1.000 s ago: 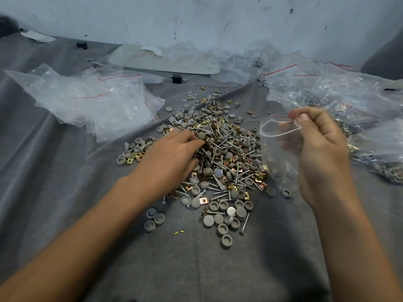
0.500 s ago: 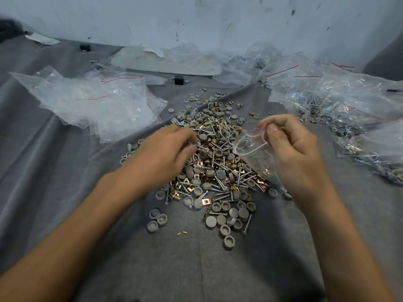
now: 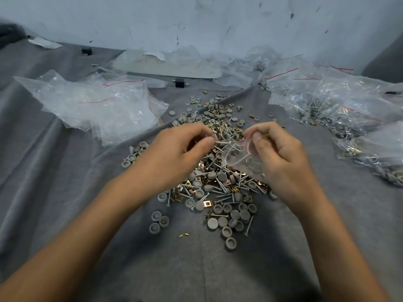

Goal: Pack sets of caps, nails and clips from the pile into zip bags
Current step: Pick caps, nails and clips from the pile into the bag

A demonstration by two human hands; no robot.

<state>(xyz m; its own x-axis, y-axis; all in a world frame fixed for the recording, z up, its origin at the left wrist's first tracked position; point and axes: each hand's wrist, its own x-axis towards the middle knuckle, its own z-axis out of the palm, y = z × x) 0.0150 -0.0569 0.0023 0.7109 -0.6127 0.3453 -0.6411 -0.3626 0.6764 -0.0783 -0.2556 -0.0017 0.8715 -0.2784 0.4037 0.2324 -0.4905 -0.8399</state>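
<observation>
Both hands have closed in above the pile point(image 3: 218, 192) at the middle of the counter point(image 3: 65, 214): the left hand point(image 3: 174, 153) pinches nails point(image 3: 220, 141) at the mouth of the zip bag point(image 3: 239, 162), which the right hand point(image 3: 281, 158) grips. The nails may snag the slack rim and spill.
</observation>
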